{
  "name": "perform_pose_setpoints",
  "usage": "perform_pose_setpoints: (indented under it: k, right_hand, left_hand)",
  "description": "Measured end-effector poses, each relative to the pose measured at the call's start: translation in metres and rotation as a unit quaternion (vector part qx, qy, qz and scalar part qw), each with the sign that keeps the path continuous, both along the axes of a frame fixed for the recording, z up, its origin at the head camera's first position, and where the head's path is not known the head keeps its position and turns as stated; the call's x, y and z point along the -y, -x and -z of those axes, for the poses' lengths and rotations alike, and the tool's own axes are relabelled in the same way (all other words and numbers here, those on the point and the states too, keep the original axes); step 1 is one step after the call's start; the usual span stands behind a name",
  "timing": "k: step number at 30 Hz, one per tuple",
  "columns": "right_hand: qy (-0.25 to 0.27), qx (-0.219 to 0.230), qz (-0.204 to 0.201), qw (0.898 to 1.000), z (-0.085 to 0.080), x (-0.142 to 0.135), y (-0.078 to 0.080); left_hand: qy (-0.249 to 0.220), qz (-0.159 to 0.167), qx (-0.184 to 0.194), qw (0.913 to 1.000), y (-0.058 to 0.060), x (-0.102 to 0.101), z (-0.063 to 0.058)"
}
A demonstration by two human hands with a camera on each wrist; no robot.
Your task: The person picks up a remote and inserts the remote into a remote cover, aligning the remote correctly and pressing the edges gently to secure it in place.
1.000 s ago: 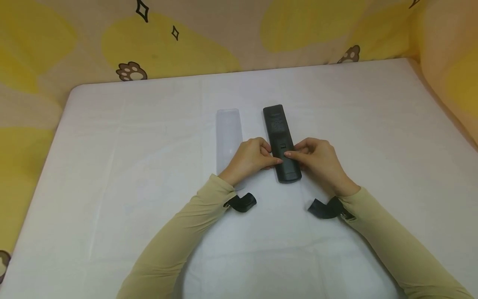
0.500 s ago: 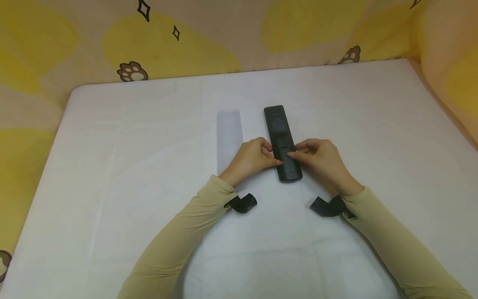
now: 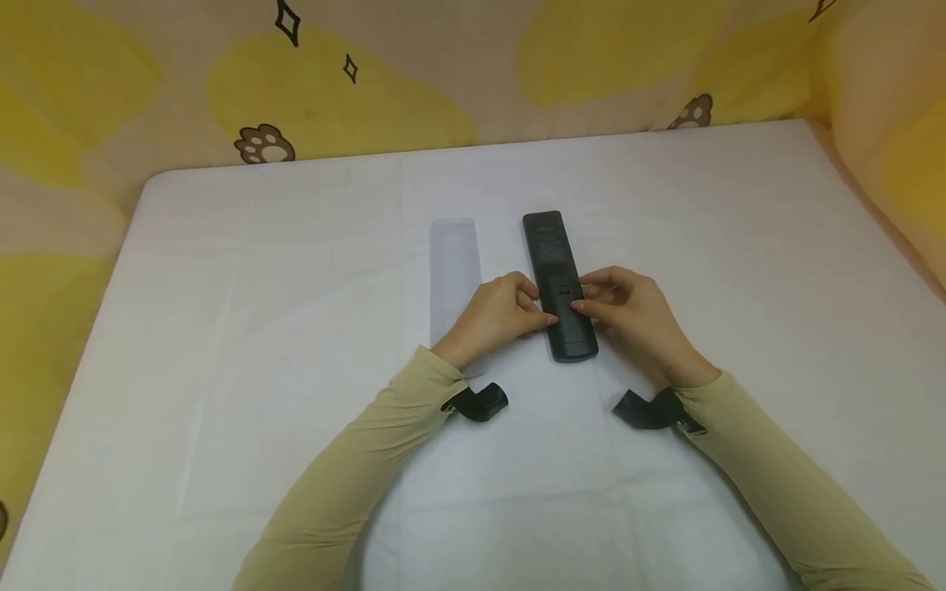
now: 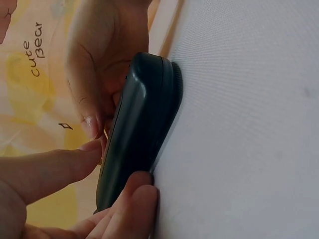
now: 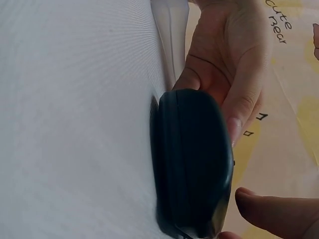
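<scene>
Black remote (image 3: 550, 249) is on the white tabletop (image 3: 296, 345), back up. My left hand (image 3: 502, 310) pinches its left edge, thumb on the back. My right hand (image 3: 628, 316) curls round the right edge, thumb over the back. Translucent case (image 3: 454, 267) just left, partly hidden by my left hand.

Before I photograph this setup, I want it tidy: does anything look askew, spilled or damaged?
Nothing looks spilled or damaged. The remote lies face down and slightly slanted, mildly askew beside the straighter clear case, though the left hand hides part of that. The white cloth has faint creases.
</scene>
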State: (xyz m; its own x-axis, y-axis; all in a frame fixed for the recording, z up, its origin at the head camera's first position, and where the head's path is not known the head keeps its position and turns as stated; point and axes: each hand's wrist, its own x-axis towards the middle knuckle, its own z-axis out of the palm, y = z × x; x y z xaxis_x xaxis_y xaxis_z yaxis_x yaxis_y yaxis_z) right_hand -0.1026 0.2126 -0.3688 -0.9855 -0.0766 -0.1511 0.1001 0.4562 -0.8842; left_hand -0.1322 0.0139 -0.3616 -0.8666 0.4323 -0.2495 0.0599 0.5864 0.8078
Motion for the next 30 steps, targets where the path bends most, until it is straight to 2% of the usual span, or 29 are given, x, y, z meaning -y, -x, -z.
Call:
perform_pose_setpoints:
  k: [8,14,17,22,30]
  right_hand:
    - [0.033,-0.009,-0.020,0.999,-0.002,0.002,-0.002]
    - [0.118,0.023,-0.045,0.992,-0.005,0.000,-0.002]
    - [0.134,0.029,-0.049,0.989,-0.006,-0.001,-0.002]
    - [0.122,0.025,-0.045,0.991,-0.010,0.000,-0.003]
    - [0.059,-0.008,-0.031,0.998,-0.015,0.008,-0.008]
  left_hand:
    - [0.000,0.001,0.012,0.9999,-0.001,0.002,-0.001]
    - [-0.004,-0.002,0.015,0.9999,-0.001,0.002,-0.003]
    - [-0.008,-0.002,0.018,0.9998,-0.001,0.002,-0.004]
    - [-0.005,0.007,0.017,0.9998,-0.001,0.003,-0.006]
    - [-0.015,0.005,0.013,0.9998,-0.001,0.005,-0.011]
